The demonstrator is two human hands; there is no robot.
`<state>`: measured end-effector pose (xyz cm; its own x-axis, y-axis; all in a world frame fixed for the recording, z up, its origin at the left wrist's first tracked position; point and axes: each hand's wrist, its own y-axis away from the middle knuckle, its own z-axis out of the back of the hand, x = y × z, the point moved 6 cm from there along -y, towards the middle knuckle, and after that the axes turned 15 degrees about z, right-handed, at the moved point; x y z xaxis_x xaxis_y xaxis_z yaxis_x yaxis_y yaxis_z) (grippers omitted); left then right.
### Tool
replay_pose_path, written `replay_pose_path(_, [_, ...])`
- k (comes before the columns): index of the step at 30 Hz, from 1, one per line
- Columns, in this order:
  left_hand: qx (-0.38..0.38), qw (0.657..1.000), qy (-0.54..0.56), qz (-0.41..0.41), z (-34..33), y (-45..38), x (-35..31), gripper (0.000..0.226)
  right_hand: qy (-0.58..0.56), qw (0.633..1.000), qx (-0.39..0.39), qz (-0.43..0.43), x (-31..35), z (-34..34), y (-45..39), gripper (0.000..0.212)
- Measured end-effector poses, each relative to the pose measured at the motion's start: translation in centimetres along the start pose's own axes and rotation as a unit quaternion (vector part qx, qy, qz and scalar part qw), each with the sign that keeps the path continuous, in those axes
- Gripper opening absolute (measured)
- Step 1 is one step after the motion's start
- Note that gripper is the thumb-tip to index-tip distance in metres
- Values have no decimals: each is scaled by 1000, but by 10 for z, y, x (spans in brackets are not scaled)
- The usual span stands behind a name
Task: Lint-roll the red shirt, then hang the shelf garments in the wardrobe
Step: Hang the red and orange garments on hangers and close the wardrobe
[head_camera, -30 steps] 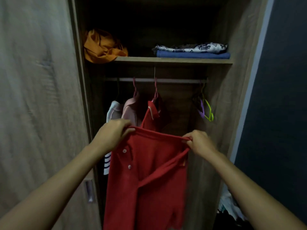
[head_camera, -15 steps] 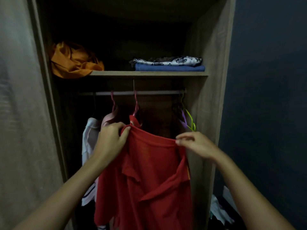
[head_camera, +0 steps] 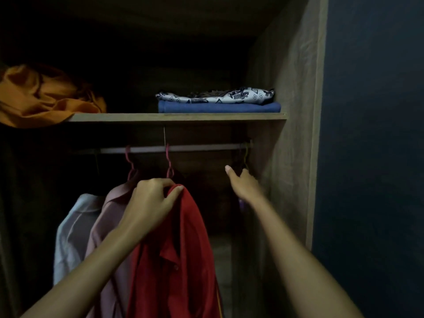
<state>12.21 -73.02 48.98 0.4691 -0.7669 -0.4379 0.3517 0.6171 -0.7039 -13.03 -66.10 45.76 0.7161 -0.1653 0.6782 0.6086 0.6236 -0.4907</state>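
My left hand [head_camera: 152, 200] grips the top of the red shirt [head_camera: 181, 260], which hangs down in front of the open wardrobe, below a red hanger hook [head_camera: 168, 166] on the rail [head_camera: 195, 148]. My right hand [head_camera: 244, 184] has let go and reaches up to the right, fingers apart, toward dim empty hangers [head_camera: 245, 157] at the rail's right end. On the shelf [head_camera: 179, 117] lie a folded blue garment [head_camera: 218, 107] with a patterned white one [head_camera: 218, 96] on top, and a crumpled orange garment [head_camera: 41, 97] at the left.
A pink shirt [head_camera: 110, 226] and a pale blue-white shirt [head_camera: 71, 230] hang on the rail left of the red one. The wardrobe's right side panel [head_camera: 296, 134] stands close to my right hand. A dark blue wall [head_camera: 371, 157] fills the right.
My right hand released the red shirt's shoulder and rose toward the rail's right end. The shirt now hangs bunched from my left hand alone. The view moved closer and upward.
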Motion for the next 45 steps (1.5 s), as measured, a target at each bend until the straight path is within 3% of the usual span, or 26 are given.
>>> replay_pose_path(3, [-9,1000,-4,15,-7,-16,1,18,-110,994,-10,11,1,-10,-25,61])
replay_pose_path(6, [-25,999,-4,25,-13,-24,2,17,-61,996,-58,14,-8,-10,-55,43])
replay_pose_path(8, [-33,999,-4,31,-16,-28,4,17,-46,998,-46,-13,-21,-17,-70,36])
replay_pose_path(11, [-47,998,-9,42,-18,-32,11,15,-175,983,19,-43,-30,-43,-83,26])
replay_pose_path(13, [-51,997,-9,53,-18,-33,16,14,-301,951,9,-74,-31,-57,-88,18])
replay_pose_path(18, [-65,995,-27,65,-14,-32,26,14,-416,903,-86,-65,-25,-63,-101,23])
replay_pose_path(23, [-73,993,-43,84,-5,-37,36,18,-518,851,-35,-73,4,-67,-96,32])
replay_pose_path(30, [-74,993,-39,80,13,-29,37,18,-543,834,75,-62,47,-64,-61,19])
replay_pose_path(37, [-57,995,-26,79,39,-11,42,20,-523,848,72,-44,57,-74,-23,8])
replay_pose_path(45, [-39,996,-12,81,77,29,55,20,-467,869,147,-74,68,-94,34,24])
